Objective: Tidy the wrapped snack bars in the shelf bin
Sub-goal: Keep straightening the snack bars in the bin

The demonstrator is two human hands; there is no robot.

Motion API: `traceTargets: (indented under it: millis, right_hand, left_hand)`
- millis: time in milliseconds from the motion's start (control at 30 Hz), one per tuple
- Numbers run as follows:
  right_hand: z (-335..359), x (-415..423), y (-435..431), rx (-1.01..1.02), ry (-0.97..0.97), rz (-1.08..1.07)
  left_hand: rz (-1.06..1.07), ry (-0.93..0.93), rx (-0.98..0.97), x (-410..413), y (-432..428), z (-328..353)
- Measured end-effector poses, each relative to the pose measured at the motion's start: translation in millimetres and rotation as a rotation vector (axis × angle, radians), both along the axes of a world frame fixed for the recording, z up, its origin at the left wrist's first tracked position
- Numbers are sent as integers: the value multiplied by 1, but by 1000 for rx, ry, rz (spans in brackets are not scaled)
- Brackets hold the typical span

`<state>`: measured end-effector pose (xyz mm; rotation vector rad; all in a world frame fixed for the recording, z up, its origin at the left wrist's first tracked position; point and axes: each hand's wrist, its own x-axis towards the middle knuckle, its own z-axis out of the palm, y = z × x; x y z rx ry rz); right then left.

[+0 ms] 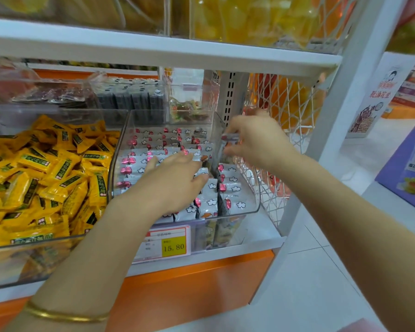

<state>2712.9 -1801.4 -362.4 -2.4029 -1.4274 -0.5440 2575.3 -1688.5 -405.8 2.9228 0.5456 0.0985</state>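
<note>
Kid: Shop shelves (261,236) are all around, with see-through boxes. What is left of the bin (255,195)?

Helper: Yellow sweets (46,168), heaped in their own box just left of the bin.

Kid: And inside the bin?

Helper: The snack bars (153,144), white wrappers in rows. The left hand (175,180) lies flat on them near the bin's front, fingers straight and close together.

Kid: And the other hand?

Helper: The right hand (256,140) is over the bin's right side. Its thumb and fingers pinch one bar (229,137) by the end, held up beside a clear divider (217,144).

Kid: What step is it?

Helper: I think a loose bar is going back in line. Next it should slide down into a gap while the flat hand stops the rows tipping.

Kid: Is there room?

Helper: Not much. The divider's top edge is just beside the bar, wire mesh (285,104) stands right of the bin, and the upper shelf (153,51) hangs over it. The bin's front is open.
</note>
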Motion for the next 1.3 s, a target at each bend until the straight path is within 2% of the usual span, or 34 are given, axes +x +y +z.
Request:
traceTargets:
  millis: [300, 433, 500, 567, 667, 733, 833, 900, 967, 1100, 1300]
  right_hand:
    - [18, 6, 28, -707, 25, 58]
    - [18, 3, 36, -828, 81, 56]
    - [23, 4, 33, -747, 93, 43]
    - [31, 6, 32, -557, 108, 7]
    - [33, 9, 44, -315, 33, -34]
    - [24, 10, 59, -327, -25, -43]
    - [9, 13, 74, -488, -97, -50]
    - [3, 15, 76, -558, -107, -56]
    - [3, 16, 74, -537, -66, -54]
    - [19, 16, 59, -308, 66, -45]
    - [31, -2, 10, 236, 217, -70]
  left_hand:
    - [-6, -86, -48, -3, 1, -1]
    - [-9, -126, -65, -3, 1, -1]
    - [-11, -153, -90, -4, 2, 0]
    - [-12, -177, -107, -5, 3, 1]
    - [2, -192, -115, -8, 2, 3]
    - [11, -211, -106, -9, 2, 4]
    - [29, -247, -87, -11, 5, 7]
    - [33, -277, -87, -12, 6, 8]
    - [36, -311, -101, -13, 7, 8]
    - [34, -426, -161, -13, 7, 8]
    - [101, -630, -213, -16, 1, 13]
